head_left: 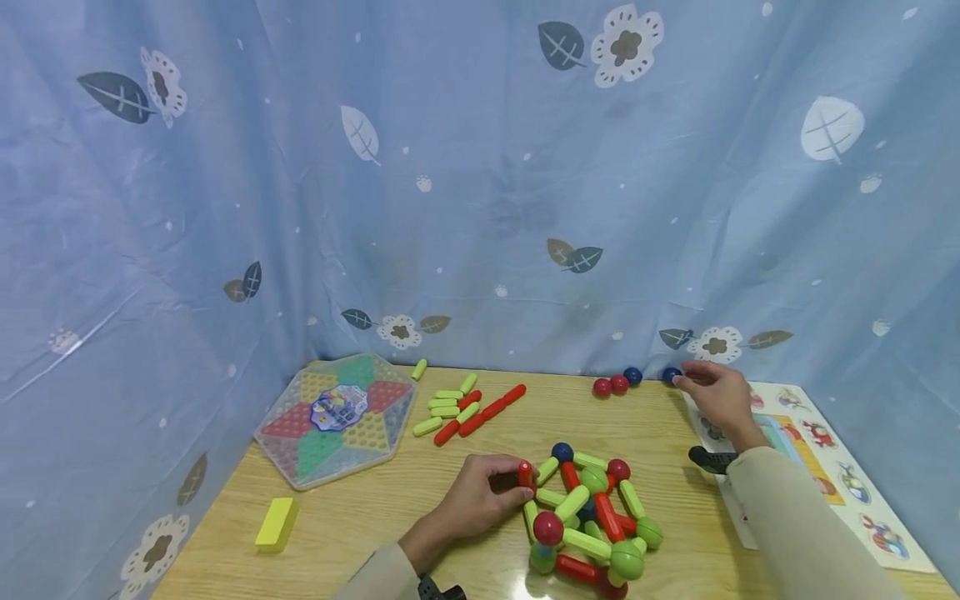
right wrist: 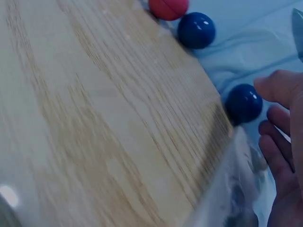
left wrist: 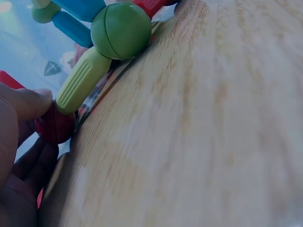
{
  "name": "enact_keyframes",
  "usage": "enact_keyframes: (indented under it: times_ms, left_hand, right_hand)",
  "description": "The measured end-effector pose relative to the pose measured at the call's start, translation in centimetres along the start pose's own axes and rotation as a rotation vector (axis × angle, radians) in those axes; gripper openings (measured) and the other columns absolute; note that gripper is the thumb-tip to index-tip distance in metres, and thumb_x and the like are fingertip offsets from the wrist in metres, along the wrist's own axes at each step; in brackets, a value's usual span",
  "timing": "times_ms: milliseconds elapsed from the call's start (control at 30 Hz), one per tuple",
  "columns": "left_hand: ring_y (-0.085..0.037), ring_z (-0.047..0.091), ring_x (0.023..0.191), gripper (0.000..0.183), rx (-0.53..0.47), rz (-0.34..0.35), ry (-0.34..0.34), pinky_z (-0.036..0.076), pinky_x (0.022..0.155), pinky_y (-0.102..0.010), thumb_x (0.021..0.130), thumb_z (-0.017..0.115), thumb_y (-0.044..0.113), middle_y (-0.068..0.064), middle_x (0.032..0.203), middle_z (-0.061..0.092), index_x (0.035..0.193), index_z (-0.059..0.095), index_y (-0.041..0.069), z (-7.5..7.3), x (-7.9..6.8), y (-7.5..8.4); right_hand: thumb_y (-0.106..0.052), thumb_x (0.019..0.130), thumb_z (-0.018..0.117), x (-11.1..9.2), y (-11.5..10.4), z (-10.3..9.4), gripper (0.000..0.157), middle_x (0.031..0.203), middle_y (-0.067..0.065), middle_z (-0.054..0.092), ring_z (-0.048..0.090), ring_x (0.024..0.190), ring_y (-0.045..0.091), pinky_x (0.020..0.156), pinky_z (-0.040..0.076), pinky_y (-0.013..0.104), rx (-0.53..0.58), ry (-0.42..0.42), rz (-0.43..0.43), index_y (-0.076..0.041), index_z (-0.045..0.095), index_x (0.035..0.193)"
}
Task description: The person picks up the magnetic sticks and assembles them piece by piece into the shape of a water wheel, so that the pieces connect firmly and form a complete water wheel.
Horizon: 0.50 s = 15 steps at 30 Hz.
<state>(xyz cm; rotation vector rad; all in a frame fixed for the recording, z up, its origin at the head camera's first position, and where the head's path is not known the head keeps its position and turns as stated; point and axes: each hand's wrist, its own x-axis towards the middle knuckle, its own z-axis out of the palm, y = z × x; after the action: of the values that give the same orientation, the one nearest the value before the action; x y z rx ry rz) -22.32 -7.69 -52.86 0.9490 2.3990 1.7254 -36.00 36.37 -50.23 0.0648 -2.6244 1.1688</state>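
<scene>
My left hand (head_left: 480, 497) pinches a dark red ball (left wrist: 56, 124) at the near-left corner of a frame built of balls and rods. A red rod (head_left: 525, 475) stands up from beside its fingers, and a yellow-green rod (left wrist: 84, 78) runs from that ball to a green ball (left wrist: 121, 30). At the table's back edge my right hand (head_left: 716, 398) reaches to a dark blue ball (right wrist: 244, 104), its thumb tip right at the ball's side and its other fingers loosely bent behind. The frame (head_left: 607, 506) sits between the hands, with dark red, green and blue balls.
Two red balls (head_left: 611, 386) and another blue ball (head_left: 633, 377) line the back edge. Several loose rods (head_left: 483, 417) lie left of centre. A hexagonal board (head_left: 390, 433) and a yellow block (head_left: 277, 524) are further left. Picture sheets (head_left: 847, 467) lie under the right forearm.
</scene>
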Motion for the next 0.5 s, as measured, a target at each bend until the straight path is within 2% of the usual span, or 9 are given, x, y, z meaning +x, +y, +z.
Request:
enact_keyframes:
  times_ms: [100,167,200,267,300,367,500]
  left_hand:
    - [-0.013,0.075,0.115,0.017,0.017,-0.005,-0.006,0.057,0.103,-0.027,0.100,0.081,0.013,-0.005,0.118,0.083,0.115,0.083,0.009,0.0,0.0,0.0]
    - [-0.011,0.074,0.118,0.019,0.026,-0.014,-0.007,0.056,0.106,-0.028,0.099,0.082,0.014,-0.005,0.121,0.083,0.117,0.084,0.009,0.0,0.0,0.1]
    - [-0.011,0.074,0.118,0.019,0.029,-0.013,-0.008,0.056,0.106,-0.028,0.099,0.082,0.014,-0.005,0.121,0.083,0.118,0.083,0.009,0.0,0.0,0.1]
    - [-0.011,0.074,0.118,0.019,0.031,-0.011,-0.009,0.056,0.107,-0.028,0.099,0.082,0.014,-0.005,0.121,0.083,0.118,0.083,0.009,-0.1,0.0,0.2]
    - [-0.011,0.074,0.118,0.020,0.036,-0.002,-0.009,0.057,0.107,-0.029,0.100,0.082,0.014,-0.005,0.121,0.083,0.118,0.083,0.008,-0.2,0.0,0.1]
    - [-0.011,0.074,0.119,0.020,0.034,-0.005,-0.011,0.056,0.107,-0.029,0.100,0.081,0.014,-0.005,0.121,0.083,0.118,0.083,0.009,-0.3,0.0,0.2]
    - [-0.012,0.074,0.119,0.019,0.025,-0.021,-0.004,0.057,0.107,-0.029,0.099,0.082,0.014,-0.003,0.122,0.083,0.118,0.084,0.010,-0.3,-0.1,0.2]
  right_hand:
    - [-0.030,0.105,0.075,0.4,0.1,0.6,0.044,0.124,0.028,0.077,0.076,0.094,0.019,0.080,0.061,0.031,-0.055,0.035,-0.030,0.000,0.073,0.137]
    - [-0.026,0.105,0.076,0.6,0.0,1.0,0.041,0.119,0.028,0.078,0.077,0.100,0.037,0.086,0.062,0.047,-0.090,0.050,-0.055,0.001,0.074,0.134]
    - [-0.024,0.104,0.076,0.7,-0.1,1.2,0.039,0.117,0.028,0.078,0.076,0.103,0.043,0.088,0.060,0.055,-0.105,0.055,-0.068,0.002,0.074,0.133]
    - [-0.022,0.105,0.075,0.7,-0.2,1.5,0.037,0.115,0.029,0.078,0.075,0.104,0.047,0.089,0.058,0.061,-0.122,0.062,-0.083,0.003,0.074,0.133]
    - [-0.021,0.105,0.075,0.6,-0.3,1.6,0.036,0.114,0.028,0.078,0.075,0.102,0.046,0.089,0.058,0.060,-0.123,0.070,-0.085,0.002,0.074,0.132]
    - [-0.022,0.105,0.074,0.4,-0.8,1.7,0.035,0.115,0.027,0.079,0.076,0.098,0.037,0.085,0.061,0.046,-0.111,0.091,-0.087,0.001,0.075,0.131]
    - [-0.029,0.106,0.073,-0.9,-2.7,1.6,0.038,0.120,0.024,0.078,0.070,0.092,0.000,0.077,0.054,0.014,-0.002,0.119,-0.088,-0.002,0.075,0.133]
